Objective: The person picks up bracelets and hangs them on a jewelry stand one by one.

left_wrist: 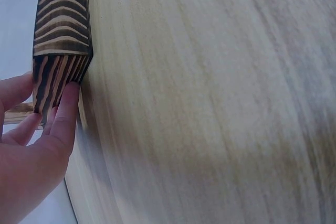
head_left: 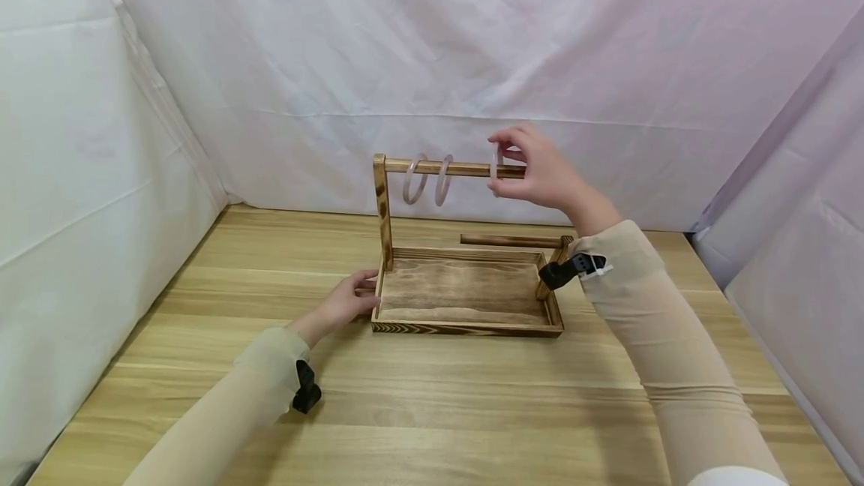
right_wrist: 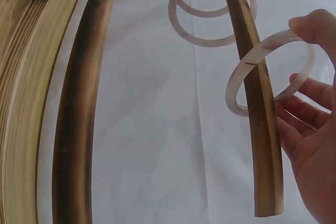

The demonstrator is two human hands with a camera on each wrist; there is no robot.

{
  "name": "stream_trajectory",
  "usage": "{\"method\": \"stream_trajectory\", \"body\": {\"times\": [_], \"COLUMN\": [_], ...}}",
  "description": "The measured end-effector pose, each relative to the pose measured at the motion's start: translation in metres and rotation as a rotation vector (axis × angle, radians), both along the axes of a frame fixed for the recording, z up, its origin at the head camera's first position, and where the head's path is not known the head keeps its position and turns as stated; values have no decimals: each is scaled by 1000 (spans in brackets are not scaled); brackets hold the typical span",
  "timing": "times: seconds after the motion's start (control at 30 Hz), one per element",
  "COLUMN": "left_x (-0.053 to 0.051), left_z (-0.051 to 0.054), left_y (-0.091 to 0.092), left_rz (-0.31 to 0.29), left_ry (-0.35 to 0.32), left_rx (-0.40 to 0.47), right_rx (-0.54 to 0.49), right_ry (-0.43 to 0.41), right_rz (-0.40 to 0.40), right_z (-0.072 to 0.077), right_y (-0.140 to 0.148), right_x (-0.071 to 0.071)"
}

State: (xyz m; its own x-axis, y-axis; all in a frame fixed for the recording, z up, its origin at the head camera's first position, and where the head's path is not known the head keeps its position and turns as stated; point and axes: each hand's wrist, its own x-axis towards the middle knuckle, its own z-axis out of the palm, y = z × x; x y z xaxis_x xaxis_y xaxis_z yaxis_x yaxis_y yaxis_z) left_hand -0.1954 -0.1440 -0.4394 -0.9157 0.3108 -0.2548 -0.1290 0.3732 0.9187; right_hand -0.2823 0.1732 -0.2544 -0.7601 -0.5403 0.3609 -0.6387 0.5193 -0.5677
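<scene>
A pale translucent bangle (right_wrist: 244,74) circles the upper bar (right_wrist: 257,103) of a wooden jewelry stand near the bar's free end. My right hand (head_left: 540,175) pinches this bangle between thumb and fingers. Two similar bangles, one on the left (head_left: 415,180) and one nearer the middle (head_left: 442,180), hang from the same bar. At the stand's left end, my left hand (head_left: 347,300) holds the tray wall (left_wrist: 60,72) with thumb and fingers on either side of it. The left wrist view shows these fingers against the striped wood.
The stand's shallow tray base (head_left: 466,329) rests on a wood-grain table (head_left: 432,403). A left post (head_left: 383,208) carries the upper bar; a lower bar (head_left: 513,240) extends from a right post, partly hidden by my right wrist strap. White cloth (head_left: 324,58) hangs behind and at both sides.
</scene>
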Motion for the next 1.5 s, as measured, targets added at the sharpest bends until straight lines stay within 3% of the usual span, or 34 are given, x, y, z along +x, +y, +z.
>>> {"method": "stream_trajectory", "body": {"times": [0.67,1.5], "left_x": [0,-2], "left_z": [1,-1], "left_y": [0,-1], "left_rz": [12,12], "left_ry": [-7,-12], "left_rx": [29,-5], "right_rx": [57,164], "right_ry": [-28,61], "right_rz": [42,42], "right_z": [4,0], "right_y": [-10,-18], "right_x": [0,-3]}}
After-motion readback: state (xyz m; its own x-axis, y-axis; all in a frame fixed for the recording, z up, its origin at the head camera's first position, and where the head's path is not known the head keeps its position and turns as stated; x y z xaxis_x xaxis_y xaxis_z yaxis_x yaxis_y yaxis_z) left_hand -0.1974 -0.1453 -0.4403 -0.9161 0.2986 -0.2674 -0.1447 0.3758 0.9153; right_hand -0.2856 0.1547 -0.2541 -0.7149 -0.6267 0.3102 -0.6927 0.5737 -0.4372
